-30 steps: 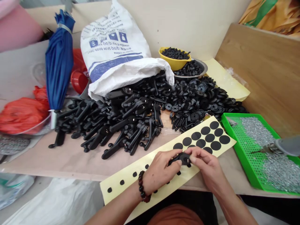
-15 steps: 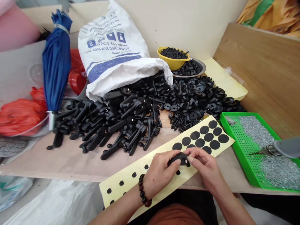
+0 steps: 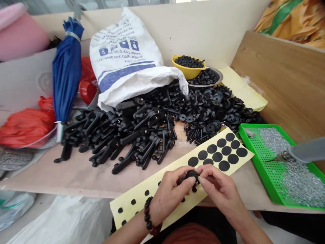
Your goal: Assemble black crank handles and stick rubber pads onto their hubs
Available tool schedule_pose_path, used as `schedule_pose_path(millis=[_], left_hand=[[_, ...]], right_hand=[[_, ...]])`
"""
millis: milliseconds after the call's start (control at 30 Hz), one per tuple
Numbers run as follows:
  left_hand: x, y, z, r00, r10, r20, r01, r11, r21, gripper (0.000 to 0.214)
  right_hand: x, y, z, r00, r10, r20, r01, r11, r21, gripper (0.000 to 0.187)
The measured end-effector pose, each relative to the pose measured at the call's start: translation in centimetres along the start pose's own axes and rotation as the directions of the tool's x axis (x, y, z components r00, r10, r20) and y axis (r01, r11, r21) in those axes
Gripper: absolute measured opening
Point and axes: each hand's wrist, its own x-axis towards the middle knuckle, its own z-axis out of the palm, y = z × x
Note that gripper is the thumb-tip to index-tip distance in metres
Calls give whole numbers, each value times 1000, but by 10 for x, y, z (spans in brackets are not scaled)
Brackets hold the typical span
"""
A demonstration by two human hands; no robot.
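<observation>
Both hands meet over a yellow sheet [image 3: 181, 163] of black round stickers near the table's front edge. My left hand [image 3: 169, 189], with a beaded bracelet [image 3: 148, 217] at its wrist, grips a black plastic crank handle [image 3: 192, 174], its thumb across the part. Pinching the right side of the same handle are the fingertips of my right hand [image 3: 220, 186]. Fingers cover much of the handle, and its arm is mostly hidden. Large black discs fill the sheet's right end; small dark spots dot its left part.
Behind lie a heap of black crank handles [image 3: 137, 145], black round parts [image 3: 215, 105] and springs [image 3: 194, 135]. A white sack [image 3: 129, 64] and yellow bowl [image 3: 189, 72] stand further back. To the right, a power screwdriver [image 3: 307, 150] extends over a green tray [image 3: 267, 189] of small metal pieces.
The handle has been turned between my hands, so its rounded end faces me more and its arm shows less. My right fingers have shifted slightly left and down. The camera view has tilted a little.
</observation>
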Motion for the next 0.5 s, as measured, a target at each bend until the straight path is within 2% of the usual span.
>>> schedule_pose_path(millis=[67, 167, 233, 367, 500], left_hand=[[0, -3, -1, 1000, -8, -23, 6, 998, -67, 33], [-2, -6, -2, 998, -3, -61, -4, 994, -106, 33], [-3, -6, -3, 997, 30, -74, -36, 995, -90, 31], [-6, 0, 2, 994, 85, -70, -87, 996, -28, 30], [-13, 6, 2, 992, 49, -113, -58, 996, -73, 35]], right_hand=[[-1, 1, -3, 997, 75, 5, -75, 991, 114, 12], [-3, 0, -8, 989, 149, -16, -141, 963, 230, 28], [-3, -2, -7, 993, 121, 5, -120, 977, 174, 29], [0, -5, 7, 999, -11, 49, 16, 994, -110, 23], [1, -7, 29, 992, -126, 32, 129, 985, -114, 26]])
